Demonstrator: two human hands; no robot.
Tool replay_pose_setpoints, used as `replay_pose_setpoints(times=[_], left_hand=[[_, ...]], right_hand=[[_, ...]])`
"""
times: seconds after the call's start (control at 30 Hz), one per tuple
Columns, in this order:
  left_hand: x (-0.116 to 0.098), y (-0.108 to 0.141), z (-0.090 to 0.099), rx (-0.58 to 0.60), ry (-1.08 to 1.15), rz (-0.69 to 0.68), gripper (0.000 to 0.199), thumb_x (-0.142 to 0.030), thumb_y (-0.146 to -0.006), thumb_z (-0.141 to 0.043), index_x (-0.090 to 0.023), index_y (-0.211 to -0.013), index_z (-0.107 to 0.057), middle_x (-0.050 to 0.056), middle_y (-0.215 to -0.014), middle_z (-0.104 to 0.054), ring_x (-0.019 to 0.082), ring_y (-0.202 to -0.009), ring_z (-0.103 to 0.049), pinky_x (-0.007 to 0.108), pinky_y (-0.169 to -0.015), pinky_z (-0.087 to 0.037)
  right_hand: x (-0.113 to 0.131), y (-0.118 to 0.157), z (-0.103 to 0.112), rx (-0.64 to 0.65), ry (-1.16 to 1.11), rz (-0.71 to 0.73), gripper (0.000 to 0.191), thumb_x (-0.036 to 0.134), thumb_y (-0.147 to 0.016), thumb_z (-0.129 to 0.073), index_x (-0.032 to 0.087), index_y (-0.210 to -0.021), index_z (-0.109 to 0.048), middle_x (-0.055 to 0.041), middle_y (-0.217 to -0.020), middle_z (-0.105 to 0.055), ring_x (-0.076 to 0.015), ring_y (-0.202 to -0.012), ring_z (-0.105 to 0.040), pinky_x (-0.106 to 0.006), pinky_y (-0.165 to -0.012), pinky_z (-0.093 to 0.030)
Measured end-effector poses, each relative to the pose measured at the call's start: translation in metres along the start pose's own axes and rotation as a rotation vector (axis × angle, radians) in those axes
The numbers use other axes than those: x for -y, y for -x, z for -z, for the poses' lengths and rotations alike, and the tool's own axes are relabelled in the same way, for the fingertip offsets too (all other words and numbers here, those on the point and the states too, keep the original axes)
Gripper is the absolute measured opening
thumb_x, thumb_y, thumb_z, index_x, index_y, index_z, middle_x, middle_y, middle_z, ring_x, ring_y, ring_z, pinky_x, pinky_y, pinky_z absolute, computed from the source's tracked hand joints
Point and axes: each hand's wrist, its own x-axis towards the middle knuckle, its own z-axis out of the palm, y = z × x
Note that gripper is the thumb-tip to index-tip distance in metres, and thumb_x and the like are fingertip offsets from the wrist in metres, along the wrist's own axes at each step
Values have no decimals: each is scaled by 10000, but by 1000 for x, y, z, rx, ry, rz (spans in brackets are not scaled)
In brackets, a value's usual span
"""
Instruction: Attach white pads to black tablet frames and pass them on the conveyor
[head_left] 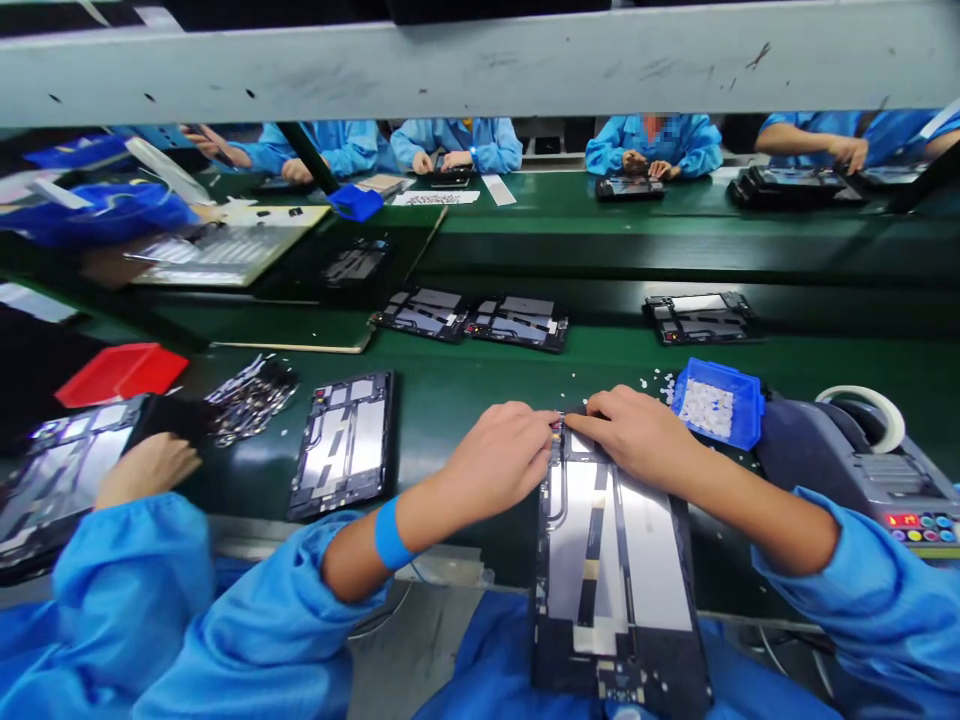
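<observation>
An opened tablet [652,560] with bare inner parts lies at the front edge of the green bench, its near end over my lap. My left hand [506,450], with a blue band on the wrist, is at the tablet's top left corner, fingers closed on something too small to make out. Against the same corner, my right hand [626,430] has its fingers pressed together, its index finger pointing at the left fingertips. Whatever lies between the fingertips is hidden. Both hands touch or nearly touch the tablet's top end.
A blue tray [720,405] of small white pieces and a tape dispenser [870,470] stand right. Left are another tablet [345,440], a heap of small parts [253,398], a red tray [120,372] and a co-worker's hand [150,470]. More tablets and people are beyond.
</observation>
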Motion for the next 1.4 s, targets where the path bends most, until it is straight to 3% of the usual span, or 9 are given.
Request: replay_pose_setpoints(times=[0.13,0.37,0.73,1.2,1.3,1.4], left_hand=[[-2,-2,1,49,-64,-35,215,-192,-1005,-470,-178,-1053,-680,109,-1278,-722,307,-1091,-603,476,-924,-463],[2,-7,10,99,13,4,191,-217,-993,-475,-196,-964,-663,102,-1145,-739,288,-1006,-599,455,-895,-439],[10,-12,14,193,-113,-131,160,-197,-1010,-487,-191,-990,-646,80,-1320,-702,285,-1056,-573,436,-895,-392],[9,-15,17,202,-90,-133,169,-195,-1009,-486,-200,-1004,-655,88,-1268,-719,294,-1092,-586,447,-928,-395],[8,-15,19,199,-14,-88,170,-193,-1003,-487,-203,-978,-656,86,-1212,-731,287,-1077,-599,444,-936,-410],[7,-19,21,130,235,16,157,-213,-997,-506,-211,-930,-648,59,-1138,-728,247,-1065,-619,406,-956,-446]], right_hand=[[-3,2,-1,13,8,32,349,115,-1025,-512,211,-1293,-712,-93,-1033,-668,-207,-835,-479,-336,-718,-363],[-10,3,-1,50,-14,94,328,142,-1032,-519,173,-1310,-690,-105,-1048,-674,-215,-876,-494,-345,-752,-385],[-9,2,-4,14,0,93,302,164,-1054,-492,173,-1271,-702,-97,-1057,-681,-220,-865,-467,-354,-725,-338],[-9,4,-3,30,6,84,303,158,-1043,-502,161,-1286,-683,-104,-1072,-686,-223,-879,-492,-358,-713,-342],[-7,4,-1,41,27,90,300,148,-1032,-511,157,-1274,-687,-108,-1064,-683,-221,-868,-486,-357,-697,-327],[-7,4,0,41,49,98,298,143,-1025,-519,157,-1270,-688,-106,-1043,-680,-220,-852,-474,-359,-687,-313]])
